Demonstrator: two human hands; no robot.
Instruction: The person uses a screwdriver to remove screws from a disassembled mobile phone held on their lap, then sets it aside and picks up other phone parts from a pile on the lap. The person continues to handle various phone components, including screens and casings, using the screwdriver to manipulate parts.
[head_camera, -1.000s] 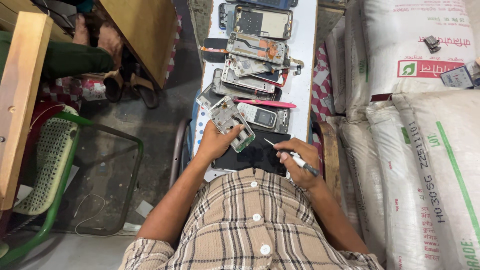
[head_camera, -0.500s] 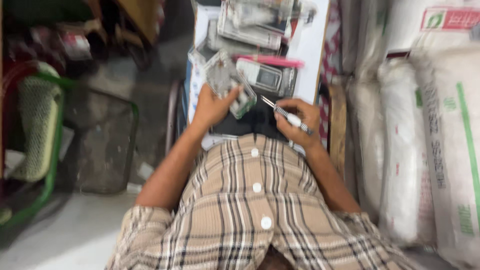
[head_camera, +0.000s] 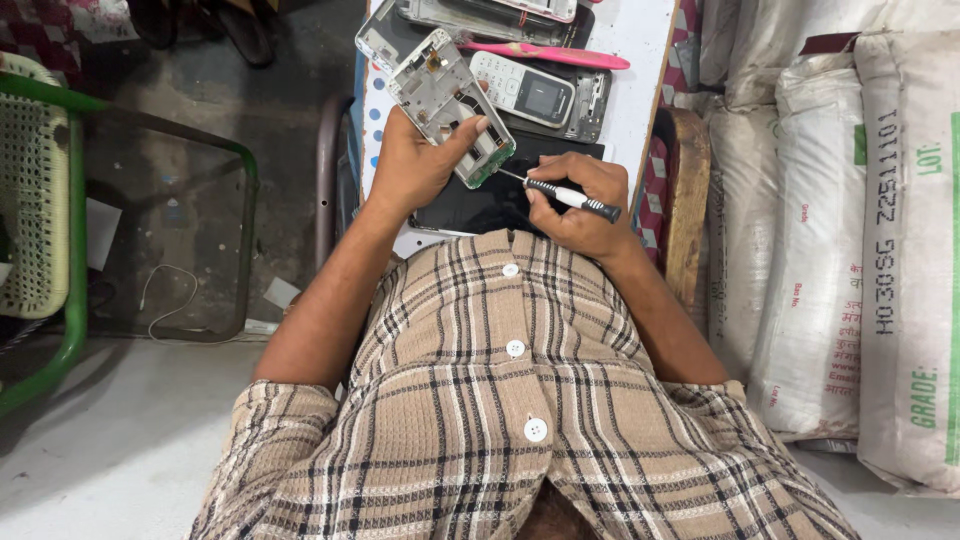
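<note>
The left hand (head_camera: 415, 160) is clamped around a stripped phone frame (head_camera: 447, 90), thumb laid across its lower face and fingers wrapped behind, so the frame is held up off the desk (head_camera: 640, 60) rather than resting on it. The right hand (head_camera: 580, 195) is closed on a small screwdriver (head_camera: 570, 198), pinched between thumb and fingertips, and the thin tip is brought to the frame's lower right corner, just by the left thumb. The step in hand is judged to be a screw being worked at that corner; it would be done well if the frame were kept still against the palm, the tip seated squarely before any turn, and the driver rolled by the fingertips with light pressure, so that the head is not slipped off. The frame's long axis is run from upper left to lower right, its open face turned up toward the camera and its far end pointed away from the body. The driver is laid almost level, tip to the left. Beyond, a white keypad phone (head_camera: 525, 95) and a pink tool (head_camera: 545, 55) are lain on the desk; sacks (head_camera: 850, 250) are stacked to the right.
</note>
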